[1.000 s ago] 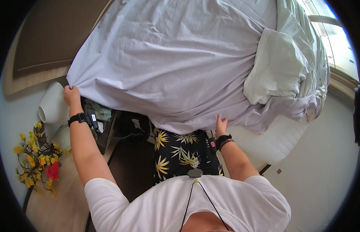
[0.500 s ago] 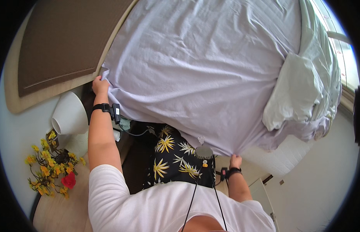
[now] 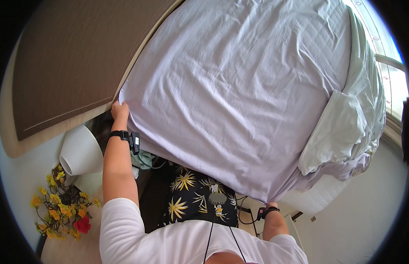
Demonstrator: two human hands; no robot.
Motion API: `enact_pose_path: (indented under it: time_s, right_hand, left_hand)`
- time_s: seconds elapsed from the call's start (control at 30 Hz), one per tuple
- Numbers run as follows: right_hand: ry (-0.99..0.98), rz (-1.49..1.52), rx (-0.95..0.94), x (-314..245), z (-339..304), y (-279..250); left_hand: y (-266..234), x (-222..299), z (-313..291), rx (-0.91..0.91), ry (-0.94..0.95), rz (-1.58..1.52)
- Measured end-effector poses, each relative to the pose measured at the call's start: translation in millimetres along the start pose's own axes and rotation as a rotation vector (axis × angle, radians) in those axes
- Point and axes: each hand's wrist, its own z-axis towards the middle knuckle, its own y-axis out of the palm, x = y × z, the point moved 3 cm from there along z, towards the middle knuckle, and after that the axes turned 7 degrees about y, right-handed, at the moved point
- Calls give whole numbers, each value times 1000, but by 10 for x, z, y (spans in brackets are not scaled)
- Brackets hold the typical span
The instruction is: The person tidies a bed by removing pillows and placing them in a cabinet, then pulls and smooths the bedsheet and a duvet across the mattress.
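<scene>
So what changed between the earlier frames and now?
The left hand has brought its part of the sheet from beside the lamp in beside the headboard. The right hand, thumb raised earlier, now grips the sheet's edge, pulled toward the person. Lamp and flowers stayed put.

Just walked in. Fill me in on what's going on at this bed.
Someone is handling a pale lavender sheet spread over a bed. The left hand is at its corner beside the brown headboard; the right hand grips its near edge. Wrinkles remain, and a pale green cloth lies bunched on the right.
</scene>
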Motion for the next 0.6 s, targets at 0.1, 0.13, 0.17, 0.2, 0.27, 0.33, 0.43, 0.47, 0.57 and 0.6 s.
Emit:
enact_pose_path:
  time_s: [0.1,0.13,0.17,0.2,0.27,0.33,0.43,0.47,0.57,0.6]
  right_hand:
    - [-177,113,111,-215,121,146]
    - [-334,301,246,-320,144,226]
    - [-497,486,373,-440,-68,234]
    - [-468,597,376,-591,-226,239]
    - [-492,723,344,-1136,-725,89]
    - [-704,715,342,-1635,-1144,-43]
    - [-1211,655,623,-2325,-1773,-429]
    - [-1290,666,655,-2571,-1996,-576]
    - [-1410,661,787,-3258,-2428,-1111]
    - [-1394,694,816,-3478,-2462,-1314]
  left_hand:
    - [93,45,-33,0,-117,-155]
    - [92,141,-123,62,-226,-336]
    - [60,162,-186,134,-338,-511]
    - [136,58,-131,199,-351,-544]
    - [172,-22,-77,281,-383,-553]
    - [222,-384,120,358,-362,-413]
    - [382,-308,94,383,-283,-471]
    - [345,-275,55,397,-242,-440]
    - [172,31,-256,409,-50,-187]
    - [98,332,-469,413,-39,-48]
